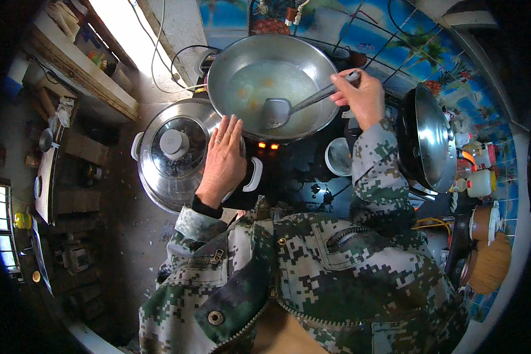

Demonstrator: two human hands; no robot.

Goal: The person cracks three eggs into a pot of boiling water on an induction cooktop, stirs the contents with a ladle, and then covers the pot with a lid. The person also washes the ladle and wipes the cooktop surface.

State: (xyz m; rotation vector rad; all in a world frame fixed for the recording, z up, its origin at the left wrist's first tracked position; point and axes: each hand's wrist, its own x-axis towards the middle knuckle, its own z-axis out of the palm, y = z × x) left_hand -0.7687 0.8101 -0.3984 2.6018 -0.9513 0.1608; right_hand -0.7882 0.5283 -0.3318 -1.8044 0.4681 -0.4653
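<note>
My right hand [363,98] grips the handle of a metal spatula [278,112], whose blade dips into cloudy liquid in a large metal wok [327,57]. Several yellowish pieces show in the liquid. My left hand [225,152] is nearly flat, palm down, beside the wok's near left rim and over the right side of a lidded steel pot [155,177]; whether it touches either cannot be told. It holds nothing that I can see. A grey knob [174,142] stands on the pot's glass-centred lid. Orange lights glow just below the wok.
A white bowl [332,159] sits on the dark glossy worktop near my right sleeve. Farther right are a dark pan with a metal lid [433,137], several bottles and jars [481,182], and a brown woven-looking item [491,263]. Cables [159,57] hang behind the pot.
</note>
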